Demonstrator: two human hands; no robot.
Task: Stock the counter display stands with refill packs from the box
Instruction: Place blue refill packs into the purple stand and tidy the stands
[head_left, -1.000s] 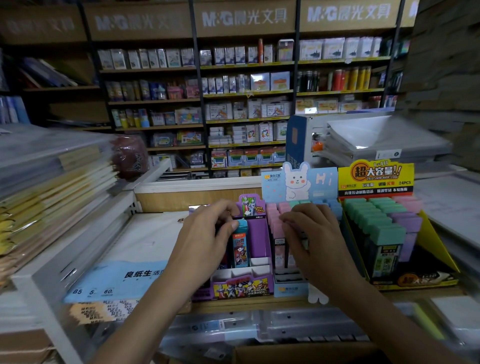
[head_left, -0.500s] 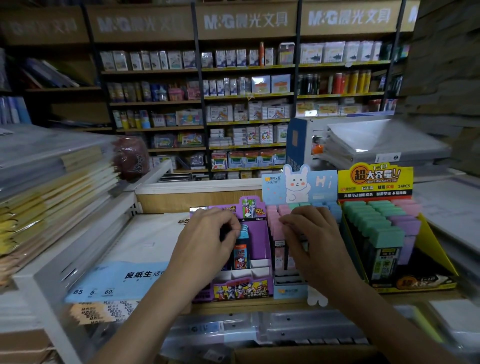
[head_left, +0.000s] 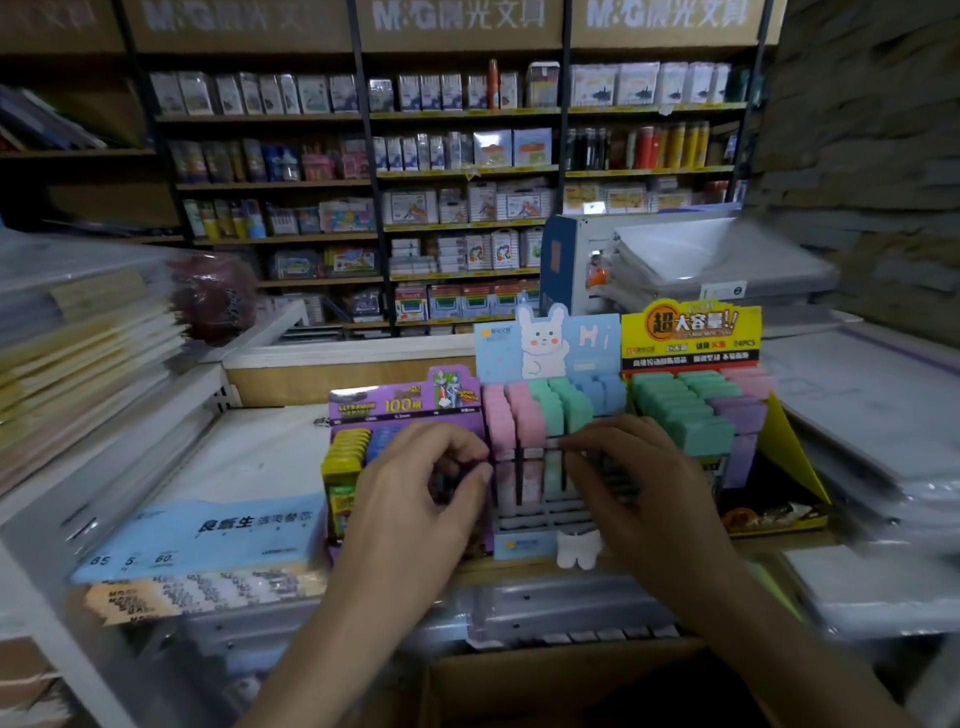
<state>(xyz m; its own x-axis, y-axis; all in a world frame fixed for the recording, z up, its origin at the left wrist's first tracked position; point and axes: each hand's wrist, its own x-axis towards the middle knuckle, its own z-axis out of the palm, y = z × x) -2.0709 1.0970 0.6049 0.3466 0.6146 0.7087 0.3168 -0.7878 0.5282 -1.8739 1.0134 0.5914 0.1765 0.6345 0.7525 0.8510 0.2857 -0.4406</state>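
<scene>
Up top, the shelf header boards (head_left: 457, 15) read "M&G 晨光文具". The purple stand's header (head_left: 402, 402) shows "100". The bunny header card (head_left: 548, 340) says "Hi". The yellow stand's header (head_left: 691, 332) shouts "超大容量!!" and "24PCS". The blue paper pack (head_left: 208, 535) carries "B5", "5", "60".

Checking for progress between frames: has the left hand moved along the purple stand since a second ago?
Yes. The left hand has shifted right across the purple stand, to its right edge, uncovering the yellow packs on the stand's left.
</scene>
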